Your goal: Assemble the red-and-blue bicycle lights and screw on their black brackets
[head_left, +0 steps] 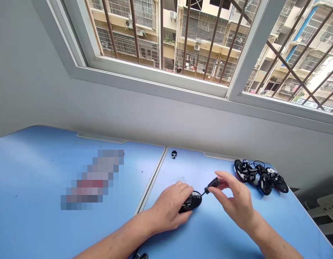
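Observation:
My left hand (172,207) is wrapped round a black, glossy oval device (192,202) on the blue table, pressing it from the left. Much of that device lies hidden under my fingers; the inner face that shows has silvery parts. Between the fingertips and thumb of my right hand (232,196) is a screwdriver (213,183) with a short black handle. It slants down to the left, and its thin tip meets the device's upper right side. Farther back on the table stands a small black ring-shaped clamp (174,154) with a silvery screw.
Several similar black oval devices with thin cables (259,176) lie in a heap near the table's right edge. A blurred-out flat item (93,180) rests on the left tabletop (28,201). A seam (153,180) divides the two tabletops. Another dark object (141,255) shows at the bottom edge.

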A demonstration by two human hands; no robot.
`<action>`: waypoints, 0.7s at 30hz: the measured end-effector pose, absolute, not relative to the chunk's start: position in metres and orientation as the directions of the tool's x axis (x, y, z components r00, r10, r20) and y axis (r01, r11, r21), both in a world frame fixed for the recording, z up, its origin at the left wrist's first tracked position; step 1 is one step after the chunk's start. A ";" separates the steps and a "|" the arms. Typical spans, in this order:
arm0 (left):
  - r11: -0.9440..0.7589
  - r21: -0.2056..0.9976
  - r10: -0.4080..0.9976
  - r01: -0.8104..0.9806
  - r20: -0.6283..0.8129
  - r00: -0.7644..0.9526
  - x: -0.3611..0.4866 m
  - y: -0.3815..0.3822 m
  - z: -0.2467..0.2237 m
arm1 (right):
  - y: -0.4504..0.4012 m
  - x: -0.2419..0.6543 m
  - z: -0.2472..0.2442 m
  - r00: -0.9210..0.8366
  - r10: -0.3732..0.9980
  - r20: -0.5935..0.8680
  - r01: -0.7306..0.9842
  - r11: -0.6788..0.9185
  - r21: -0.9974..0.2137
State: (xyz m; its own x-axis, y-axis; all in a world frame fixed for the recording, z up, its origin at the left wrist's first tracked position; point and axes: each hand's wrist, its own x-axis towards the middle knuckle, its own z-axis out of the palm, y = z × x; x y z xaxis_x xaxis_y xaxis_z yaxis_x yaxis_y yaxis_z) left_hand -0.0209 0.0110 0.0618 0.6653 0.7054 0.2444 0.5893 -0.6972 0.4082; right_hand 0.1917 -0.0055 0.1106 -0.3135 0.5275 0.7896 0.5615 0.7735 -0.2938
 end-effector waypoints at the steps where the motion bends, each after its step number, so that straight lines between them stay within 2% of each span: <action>1: -0.701 0.407 0.703 0.586 0.250 0.666 -0.021 0.011 0.061 | -0.005 0.192 0.110 -0.338 0.510 0.791 0.552 0.788 -0.273; 4: -0.703 0.403 0.701 0.585 0.255 0.666 -0.021 0.011 0.061 | -0.004 0.197 0.117 -0.422 0.515 0.746 0.515 0.813 -0.270; 8: -0.694 0.401 0.709 0.598 0.233 0.666 -0.021 0.011 0.062 | -0.008 0.204 0.129 -0.479 0.604 0.636 0.459 0.791 -0.405; 13: -0.681 0.413 0.717 0.605 0.210 0.664 -0.022 0.011 0.065 | -0.011 0.204 0.128 -0.346 0.742 0.574 0.464 0.667 -0.582; 15: -0.681 0.416 0.717 0.602 0.212 0.665 -0.022 0.011 0.065 | -0.010 0.200 0.124 -0.278 0.768 0.577 0.473 0.632 -0.614; 17: -0.686 0.416 0.713 0.597 0.218 0.667 -0.022 0.011 0.064 | -0.007 0.198 0.120 -0.250 0.731 0.635 0.487 0.661 -0.570; 21: -0.703 0.407 0.700 0.584 0.250 0.669 -0.022 0.011 0.062 | -0.003 0.197 0.116 -0.356 0.541 0.762 0.507 0.797 -0.329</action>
